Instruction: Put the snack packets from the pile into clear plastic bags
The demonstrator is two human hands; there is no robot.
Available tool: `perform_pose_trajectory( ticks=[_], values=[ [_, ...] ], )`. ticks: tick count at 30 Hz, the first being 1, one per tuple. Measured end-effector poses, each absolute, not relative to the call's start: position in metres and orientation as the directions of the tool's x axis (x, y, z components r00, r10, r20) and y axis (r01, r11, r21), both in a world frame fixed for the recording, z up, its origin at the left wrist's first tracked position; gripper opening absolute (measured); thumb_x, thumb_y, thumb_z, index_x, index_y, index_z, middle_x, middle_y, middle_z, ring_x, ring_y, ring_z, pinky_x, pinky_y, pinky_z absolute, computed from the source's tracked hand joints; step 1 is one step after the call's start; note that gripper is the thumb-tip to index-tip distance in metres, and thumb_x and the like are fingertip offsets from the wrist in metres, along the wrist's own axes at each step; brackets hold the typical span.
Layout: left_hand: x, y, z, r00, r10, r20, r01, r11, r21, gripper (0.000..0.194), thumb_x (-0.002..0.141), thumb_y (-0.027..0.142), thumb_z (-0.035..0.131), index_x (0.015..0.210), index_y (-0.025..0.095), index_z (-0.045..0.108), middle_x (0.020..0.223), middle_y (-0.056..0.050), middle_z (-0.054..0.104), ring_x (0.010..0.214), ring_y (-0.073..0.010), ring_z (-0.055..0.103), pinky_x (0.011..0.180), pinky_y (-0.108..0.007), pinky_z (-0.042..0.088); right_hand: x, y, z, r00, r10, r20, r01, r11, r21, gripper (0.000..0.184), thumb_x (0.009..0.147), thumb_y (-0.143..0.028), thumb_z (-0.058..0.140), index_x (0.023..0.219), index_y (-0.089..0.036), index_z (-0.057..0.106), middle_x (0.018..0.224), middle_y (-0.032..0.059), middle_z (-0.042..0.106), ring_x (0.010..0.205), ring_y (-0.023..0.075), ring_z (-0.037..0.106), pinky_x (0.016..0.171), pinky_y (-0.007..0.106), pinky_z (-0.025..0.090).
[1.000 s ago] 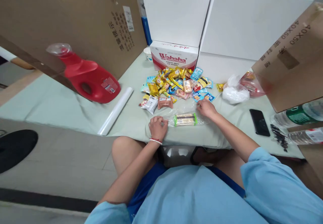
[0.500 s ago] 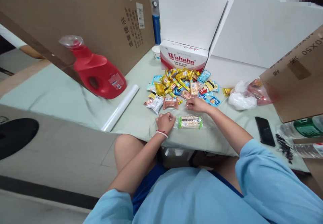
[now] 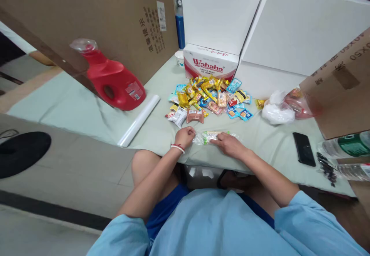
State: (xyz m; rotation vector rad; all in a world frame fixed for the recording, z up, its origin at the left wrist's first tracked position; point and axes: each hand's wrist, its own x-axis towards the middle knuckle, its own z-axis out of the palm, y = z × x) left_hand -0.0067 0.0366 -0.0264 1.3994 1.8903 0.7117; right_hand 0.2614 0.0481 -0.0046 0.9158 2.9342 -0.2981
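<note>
A snack packet with green ends (image 3: 206,137) lies near the table's front edge, with clear plastic film (image 3: 198,138) around it and spreading out to its left. My left hand (image 3: 184,137) is closed, its thumb and fingertips pinching the left end of the film. My right hand (image 3: 230,145) grips the packet from the right and covers much of it. Just beyond lie a brown snack packet (image 3: 195,116) and a silver-white one (image 3: 179,116), in front of a heap of small wrapped snacks (image 3: 202,90).
At left, a white roll (image 3: 139,121) lies beside a red jug (image 3: 114,81). A Wahaba-like printed carton (image 3: 211,61) stands behind the heap. Rightward are a white plastic bag (image 3: 278,109), a black phone (image 3: 304,149) and plastic bottles (image 3: 345,146). Cardboard walls (image 3: 124,21) flank the table.
My right hand has come down from beside the snack heap onto the green-ended packet. My left hand has shifted slightly left, with the film stretching out toward it.
</note>
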Motion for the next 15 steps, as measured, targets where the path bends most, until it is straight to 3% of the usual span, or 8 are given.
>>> perform_pose_trajectory(
  ticks=[8,13,15],
  values=[
    [0.049,0.048,-0.012,-0.112,0.961,-0.251,0.445,0.275,0.852,0.007,0.092,0.016,0.056,0.093,0.015,0.063,0.073,-0.002,0.07,0.067,-0.0157,0.071,0.06,-0.024,0.05,0.261,0.038,-0.018,-0.812,0.581,0.052,0.554,0.796,-0.245,0.041,0.104,-0.015,0.047,0.135,-0.027,0.071,0.097,0.0086,0.058,0.092,0.0243,0.046,0.083,0.034,0.039],
    [0.092,0.037,-0.01,-0.06,0.982,-0.178,0.551,0.181,0.815,0.023,0.089,0.01,0.056,0.103,0.016,0.072,0.1,-0.009,0.074,0.097,-0.0214,0.071,0.09,-0.033,0.054,0.274,0.026,-0.025,-0.76,0.629,0.161,0.533,0.746,-0.399,0.037,0.096,-0.009,0.05,0.113,-0.024,0.078,0.098,0.0081,0.06,0.096,0.0235,0.051,0.086,0.034,0.045],
    [0.1,0.027,-0.007,-0.013,0.989,-0.146,0.634,0.121,0.764,0.028,0.089,0.009,0.056,0.107,0.019,0.075,0.114,-0.01,0.071,0.11,-0.0231,0.067,0.099,-0.034,0.05,0.287,0.025,-0.029,-0.627,0.741,0.241,0.597,0.656,-0.462,0.035,0.097,-0.012,0.047,0.11,-0.023,0.078,0.098,0.0079,0.06,0.097,0.0228,0.055,0.088,0.034,0.048]
  ],
)
